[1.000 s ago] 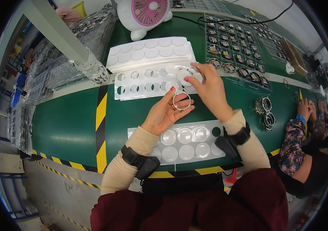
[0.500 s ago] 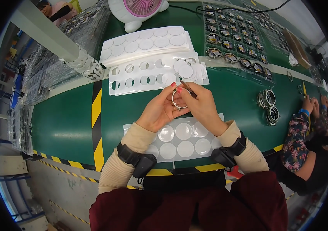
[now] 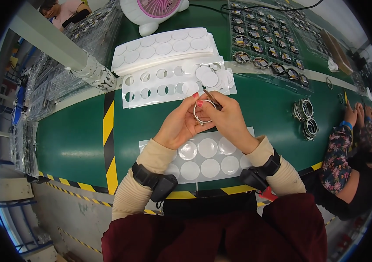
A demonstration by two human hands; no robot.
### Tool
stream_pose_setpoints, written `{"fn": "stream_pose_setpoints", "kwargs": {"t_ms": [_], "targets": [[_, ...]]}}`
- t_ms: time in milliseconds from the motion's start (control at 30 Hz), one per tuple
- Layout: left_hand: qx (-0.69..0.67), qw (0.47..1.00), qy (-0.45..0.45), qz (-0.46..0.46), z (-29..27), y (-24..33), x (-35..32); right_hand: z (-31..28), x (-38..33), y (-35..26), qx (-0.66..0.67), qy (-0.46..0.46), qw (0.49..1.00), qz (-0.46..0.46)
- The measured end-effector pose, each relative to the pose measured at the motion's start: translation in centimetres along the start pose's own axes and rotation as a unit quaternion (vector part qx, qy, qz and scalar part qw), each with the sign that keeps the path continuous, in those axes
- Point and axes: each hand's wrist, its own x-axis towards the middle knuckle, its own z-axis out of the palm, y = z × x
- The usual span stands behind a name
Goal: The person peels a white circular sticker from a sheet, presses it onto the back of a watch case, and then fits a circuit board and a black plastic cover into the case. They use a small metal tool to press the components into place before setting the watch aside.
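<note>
Above the table's near part, my left hand (image 3: 176,127) is closed around the lower left side of a thin silvery ring (image 3: 195,116). My right hand (image 3: 231,124) meets it from the other side, with its thumb on or close to the ring's upper part. Between the right thumb and fingers sits a slim brown pointed tool (image 3: 210,96), perhaps tweezers; its lower end is hidden. Beneath both wrists lies a translucent sheet of round white stickers (image 3: 210,168). Beyond the fingertips is a partly peeled sticker sheet (image 3: 129,103) with round holes and loose white discs (image 3: 209,79) on it.
A stack of white disc sheets (image 3: 162,49) lies behind, near a white and pink fan (image 3: 157,11). Stacked metal rings (image 3: 304,114) stand at right. Clear trays (image 3: 266,39) hold round parts. A post (image 3: 48,39) rises at left. A co-worker's arm (image 3: 338,146) rests at far right.
The view has shifted slightly. The right thumb has moved a little left and down along the ring, and more of the ring's upper edge shows. Both hands keep their hold.
</note>
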Motion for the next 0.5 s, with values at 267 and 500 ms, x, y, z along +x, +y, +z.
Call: {"fn": "stream_pose_setpoints", "kwargs": {"t_ms": [267,500], "targets": [[0.013,1.000,0.015,0.002,0.08,0.12,-0.12,0.06,-0.23,-0.43,0.006,-0.024,1.000,0.005],[0.014,1.000,0.018,0.001,0.05,0.03,-0.09,-0.12,-0.16,-0.22,0.012,-0.029,0.999,0.005]]}}
